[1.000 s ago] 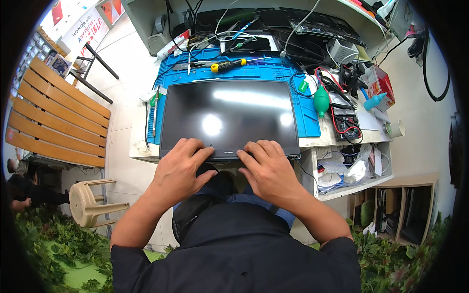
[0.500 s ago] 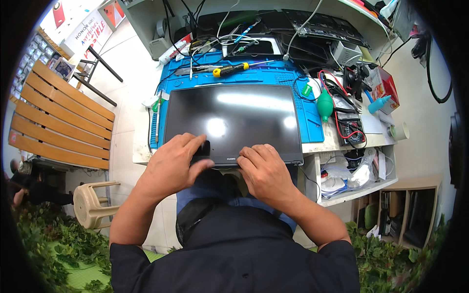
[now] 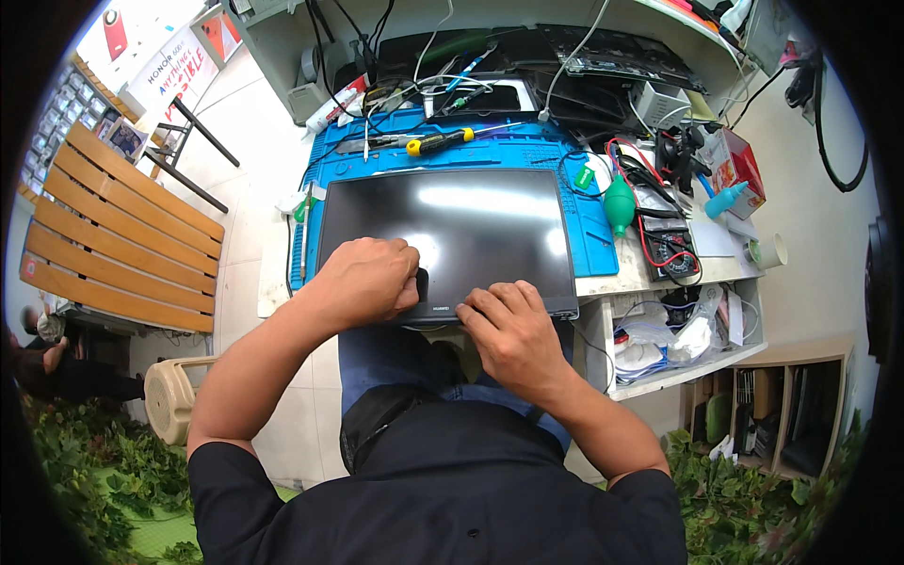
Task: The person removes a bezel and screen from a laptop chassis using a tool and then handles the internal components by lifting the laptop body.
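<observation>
A dark laptop-type screen panel (image 3: pixel 494 231) lies face up at the near edge of the bench, its glossy surface reflecting bright lights. Over its lower left part, my left hand (image 3: pixel 367 278) is closed, the fingers curled toward the thumb; whatever they may hold is hidden. A dark patch beside the fingertips looks like the hand's reflection. My right hand (image 3: pixel 513 330) grips the panel's near edge right of centre, fingers bent over the bezel. Beneath the panel is a blue repair mat (image 3: pixel 595 240).
Behind the panel lie a yellow-black screwdriver (image 3: pixel 441 142), cables and a white-framed part (image 3: pixel 485 99). To the right are a green air blower (image 3: pixel 619 205), a multimeter (image 3: pixel 670 254) and a blue bottle (image 3: pixel 725 200). An open drawer (image 3: pixel 678 348) sits below; a slatted bench (image 3: pixel 122 231) stands left.
My left hand has closed from a spread pose and shifted slightly right and up over the panel. My right hand stays at the near edge. The view has shifted slightly.
</observation>
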Demonstrator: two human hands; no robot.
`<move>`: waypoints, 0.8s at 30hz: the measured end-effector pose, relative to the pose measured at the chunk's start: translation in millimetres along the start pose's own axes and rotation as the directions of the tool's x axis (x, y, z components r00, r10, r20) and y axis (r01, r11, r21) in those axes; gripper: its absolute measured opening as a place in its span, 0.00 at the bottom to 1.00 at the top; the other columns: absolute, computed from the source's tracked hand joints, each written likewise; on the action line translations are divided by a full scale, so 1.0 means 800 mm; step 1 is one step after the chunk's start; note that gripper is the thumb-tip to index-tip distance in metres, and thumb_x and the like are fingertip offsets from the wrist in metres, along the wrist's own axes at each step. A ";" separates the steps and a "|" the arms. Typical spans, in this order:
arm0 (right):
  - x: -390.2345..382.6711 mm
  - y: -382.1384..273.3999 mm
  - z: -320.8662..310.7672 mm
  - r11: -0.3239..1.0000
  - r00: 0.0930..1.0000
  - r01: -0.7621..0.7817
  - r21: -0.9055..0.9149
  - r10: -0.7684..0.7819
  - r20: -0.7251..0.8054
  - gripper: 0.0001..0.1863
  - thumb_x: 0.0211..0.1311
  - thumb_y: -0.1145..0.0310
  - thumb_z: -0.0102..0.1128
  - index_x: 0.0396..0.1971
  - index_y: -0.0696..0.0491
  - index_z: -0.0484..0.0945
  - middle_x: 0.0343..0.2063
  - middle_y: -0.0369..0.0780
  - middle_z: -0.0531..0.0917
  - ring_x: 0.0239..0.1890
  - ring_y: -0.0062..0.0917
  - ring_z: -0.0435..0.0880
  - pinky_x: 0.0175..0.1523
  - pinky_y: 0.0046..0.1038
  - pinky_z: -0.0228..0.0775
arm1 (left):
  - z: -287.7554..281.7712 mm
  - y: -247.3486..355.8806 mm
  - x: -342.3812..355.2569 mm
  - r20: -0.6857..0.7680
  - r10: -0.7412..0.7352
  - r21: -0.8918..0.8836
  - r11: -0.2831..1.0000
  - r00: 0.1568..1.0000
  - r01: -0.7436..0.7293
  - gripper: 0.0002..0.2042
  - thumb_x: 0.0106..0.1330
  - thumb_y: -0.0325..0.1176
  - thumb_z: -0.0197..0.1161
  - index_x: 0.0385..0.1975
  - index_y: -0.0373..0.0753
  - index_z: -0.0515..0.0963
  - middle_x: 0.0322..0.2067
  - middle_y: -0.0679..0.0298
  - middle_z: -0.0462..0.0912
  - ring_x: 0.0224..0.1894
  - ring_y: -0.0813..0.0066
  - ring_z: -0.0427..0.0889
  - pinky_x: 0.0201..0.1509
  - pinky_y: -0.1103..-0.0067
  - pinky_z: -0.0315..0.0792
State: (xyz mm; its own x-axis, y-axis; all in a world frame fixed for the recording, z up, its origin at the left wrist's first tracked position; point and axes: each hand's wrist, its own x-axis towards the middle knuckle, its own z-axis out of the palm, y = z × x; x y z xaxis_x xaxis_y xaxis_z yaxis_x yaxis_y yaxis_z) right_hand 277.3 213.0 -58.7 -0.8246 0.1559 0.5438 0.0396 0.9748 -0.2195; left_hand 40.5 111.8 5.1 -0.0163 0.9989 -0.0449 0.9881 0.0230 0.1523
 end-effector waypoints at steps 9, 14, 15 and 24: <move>-0.006 0.000 -0.003 0.999 1.000 -0.007 -0.039 0.006 -0.028 0.16 0.58 0.73 0.62 0.47 0.57 0.85 0.45 0.40 0.82 0.49 0.34 0.79 0.59 0.40 0.70 | -0.010 0.010 0.009 -0.013 -0.011 -0.030 0.999 1.000 0.010 0.07 0.71 0.33 0.66 0.36 0.36 0.83 0.37 0.54 0.86 0.39 0.47 0.88 0.45 0.59 0.81; -0.006 0.000 -0.004 1.000 1.000 -0.004 -0.026 0.003 -0.020 0.17 0.58 0.73 0.62 0.47 0.58 0.85 0.46 0.40 0.83 0.49 0.34 0.79 0.59 0.40 0.70 | -0.005 0.013 0.010 -0.048 0.035 -0.084 0.996 0.998 -0.039 0.05 0.69 0.33 0.69 0.36 0.38 0.85 0.37 0.57 0.86 0.38 0.50 0.89 0.45 0.61 0.82; -0.005 0.000 -0.005 1.000 1.000 -0.004 -0.026 0.004 -0.017 0.17 0.58 0.73 0.62 0.47 0.58 0.85 0.45 0.40 0.83 0.49 0.34 0.80 0.59 0.40 0.70 | -0.002 0.015 0.010 -0.041 0.030 -0.062 0.998 0.999 -0.033 0.06 0.69 0.33 0.69 0.35 0.38 0.86 0.36 0.57 0.86 0.38 0.50 0.89 0.44 0.61 0.83; -0.003 0.002 -0.004 0.999 1.000 0.015 -0.038 -0.016 -0.019 0.17 0.56 0.74 0.63 0.47 0.58 0.86 0.45 0.40 0.83 0.48 0.34 0.80 0.58 0.40 0.70 | 0.003 0.015 0.023 0.044 0.064 0.023 0.998 0.997 -0.065 0.09 0.71 0.36 0.65 0.39 0.36 0.83 0.39 0.52 0.86 0.36 0.48 0.89 0.43 0.60 0.84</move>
State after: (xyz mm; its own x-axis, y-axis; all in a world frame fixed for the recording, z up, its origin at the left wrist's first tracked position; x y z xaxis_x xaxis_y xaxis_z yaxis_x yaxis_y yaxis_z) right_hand 281.5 215.0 -57.6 -0.8144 0.1431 0.5625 0.0483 0.9825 -0.1801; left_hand 52.3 130.0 3.9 0.0534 0.9955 -0.0784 0.9902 -0.0427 0.1326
